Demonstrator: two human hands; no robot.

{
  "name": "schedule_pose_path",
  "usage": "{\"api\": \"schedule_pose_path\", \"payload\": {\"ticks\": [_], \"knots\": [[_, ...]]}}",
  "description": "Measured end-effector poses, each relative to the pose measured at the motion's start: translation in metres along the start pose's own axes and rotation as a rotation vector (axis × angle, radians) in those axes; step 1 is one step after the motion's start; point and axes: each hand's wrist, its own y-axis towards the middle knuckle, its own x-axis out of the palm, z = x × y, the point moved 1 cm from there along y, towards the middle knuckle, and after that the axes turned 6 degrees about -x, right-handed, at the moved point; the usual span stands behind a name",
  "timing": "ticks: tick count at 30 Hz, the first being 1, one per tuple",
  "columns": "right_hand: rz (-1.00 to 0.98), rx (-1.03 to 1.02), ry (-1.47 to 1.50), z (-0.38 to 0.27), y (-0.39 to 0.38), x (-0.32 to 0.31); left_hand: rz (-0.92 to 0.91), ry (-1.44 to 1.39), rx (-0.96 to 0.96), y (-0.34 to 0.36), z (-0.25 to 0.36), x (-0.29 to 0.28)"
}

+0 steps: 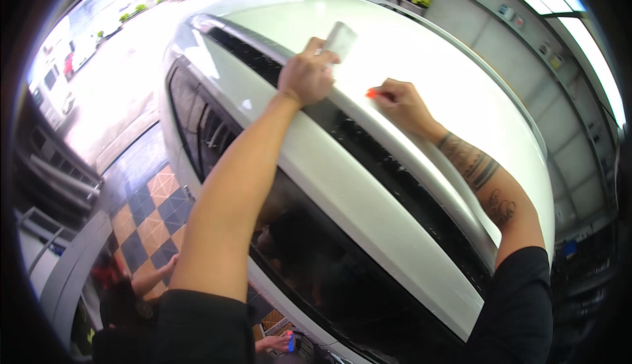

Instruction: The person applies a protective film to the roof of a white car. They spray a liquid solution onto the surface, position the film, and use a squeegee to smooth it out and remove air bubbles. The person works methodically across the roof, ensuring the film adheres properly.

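I am reaching over the side of a white car [342,219] with both arms. My left hand [308,77] is closed on a pale grey, flat rectangular block [341,42], held over the white roof [421,51] just past the silver roof rail [434,176]. Its exact kind is too blurred to tell. To the right, my right hand [400,104] pinches a small bright orange-red piece [372,93] close to the roof surface beside the rail. Most of that piece is hidden by my fingers.
A second roof rail [490,67] runs along the far side. At lower left, another person's hand [168,268] shows above a checkered tile floor [141,222]; lower down, another hand [270,343] is near a blue and red item [289,341]. A wall shelf [526,34] with bottles stands right.
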Motion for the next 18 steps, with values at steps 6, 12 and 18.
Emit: {"api": "schedule_pose_path", "payload": {"ticks": [6, 12, 18], "knots": [[0.320, 0.681, -0.936, 0.214, -0.091, -0.205, 0.066, -0.071, 0.049, 0.012, 0.005, 0.024], [0.112, 0.223, -0.241, 0.083, -0.004, -0.053, 0.038, -0.013, 0.004, -0.002, -0.016, 0.014], [0.069, 0.227, -0.162, 0.051, -0.003, -0.049, 0.040, -0.045, 0.021, 0.006, -0.009, 0.014]]}}
